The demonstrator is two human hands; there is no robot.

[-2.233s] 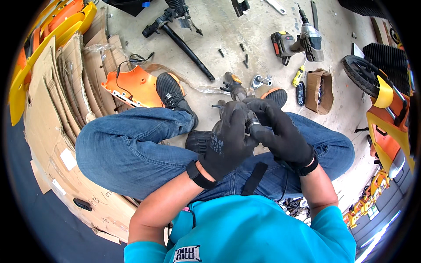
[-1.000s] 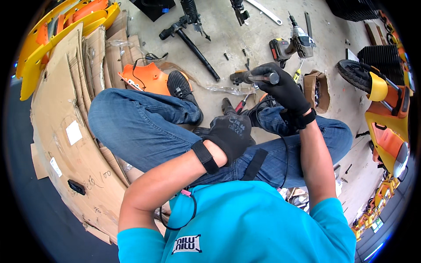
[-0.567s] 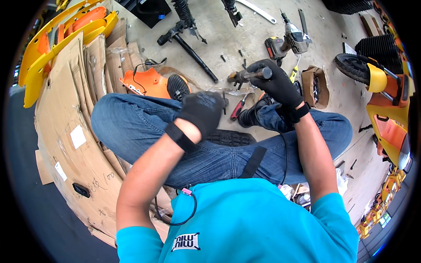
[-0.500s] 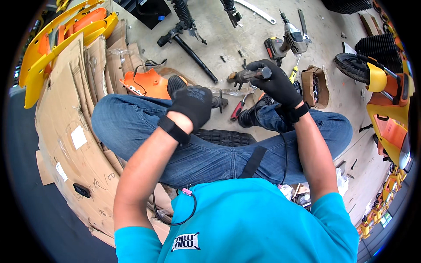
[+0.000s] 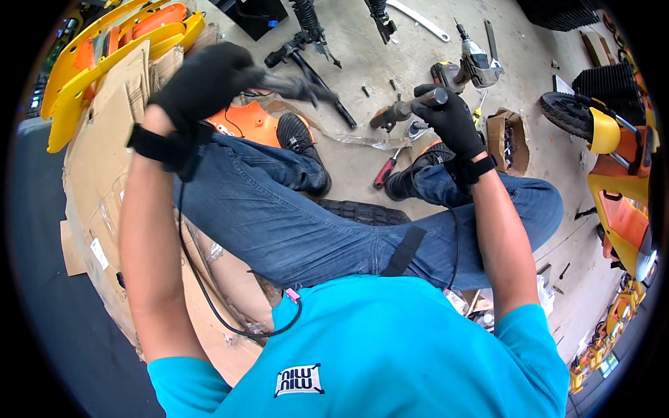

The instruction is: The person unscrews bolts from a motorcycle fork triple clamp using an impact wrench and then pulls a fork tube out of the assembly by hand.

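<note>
My left hand, in a black glove, is raised at the left above my knee. Its fingers close around a hammer, smeared by motion, whose head points right. My right hand, also gloved, grips a short metal tube with a bracket, low over the floor near my right shoe. One round, worn end of the tube sticks out above the fingers. The hammer and the tube are well apart. Below the tube, a red-handled screwdriver lies on the floor.
A cordless impact driver and an adjustable wrench lie beyond my right hand. Beside it stands an open cardboard box of small parts. Stacked cardboard, an orange plastic cover and a black fork assembly lie left and ahead.
My left hand has swung up and to the left with the hammer, away from between my legs. My right hand still holds the tube, shifted slightly right in the picture.
</note>
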